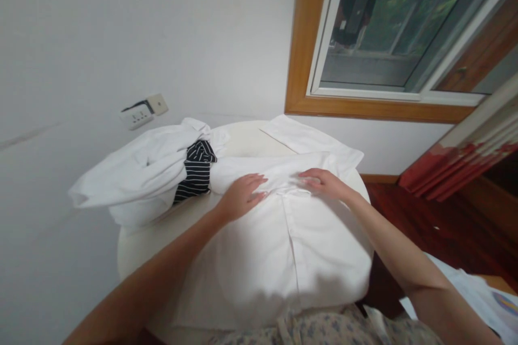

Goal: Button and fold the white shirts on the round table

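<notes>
A white button-front shirt lies spread over a small round white table, its placket running down the middle. My left hand rests flat on the shirt near its upper part, fingers stretched out toward the right. My right hand lies on the shirt by the collar area, fingers curled lightly onto the cloth at the placket. A folded band of the shirt runs across just beyond both hands.
A heap of white clothes with a black-and-white striped garment sits on the table's left side. A wall socket is behind it. A wood-framed window is at the upper right, red curtains to the right.
</notes>
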`<action>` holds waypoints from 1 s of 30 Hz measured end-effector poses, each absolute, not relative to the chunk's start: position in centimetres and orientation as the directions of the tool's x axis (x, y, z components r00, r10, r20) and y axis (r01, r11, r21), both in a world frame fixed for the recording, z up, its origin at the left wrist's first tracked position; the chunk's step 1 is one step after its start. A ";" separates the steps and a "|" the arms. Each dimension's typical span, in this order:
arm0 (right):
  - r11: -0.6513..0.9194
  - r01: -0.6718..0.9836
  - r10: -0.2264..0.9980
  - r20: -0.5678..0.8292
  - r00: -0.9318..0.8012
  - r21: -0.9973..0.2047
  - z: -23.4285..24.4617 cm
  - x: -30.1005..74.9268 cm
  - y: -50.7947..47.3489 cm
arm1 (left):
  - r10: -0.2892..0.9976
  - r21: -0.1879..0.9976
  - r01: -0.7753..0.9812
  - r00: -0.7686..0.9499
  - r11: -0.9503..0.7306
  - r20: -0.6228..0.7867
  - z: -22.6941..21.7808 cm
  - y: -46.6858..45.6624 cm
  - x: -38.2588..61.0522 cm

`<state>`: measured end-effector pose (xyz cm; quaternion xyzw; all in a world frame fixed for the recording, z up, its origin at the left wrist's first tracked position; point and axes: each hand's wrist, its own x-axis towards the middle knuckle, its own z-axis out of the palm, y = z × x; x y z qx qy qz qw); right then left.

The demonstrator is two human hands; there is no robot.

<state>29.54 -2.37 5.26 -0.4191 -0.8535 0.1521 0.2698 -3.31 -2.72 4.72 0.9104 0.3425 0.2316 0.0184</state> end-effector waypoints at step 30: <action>0.733 0.531 0.680 0.485 -0.550 -0.425 2.0 28.2 -5.7 | 0.680 0.179 0.657 0.697 -0.733 0.227 3.2 -5.5 -3.9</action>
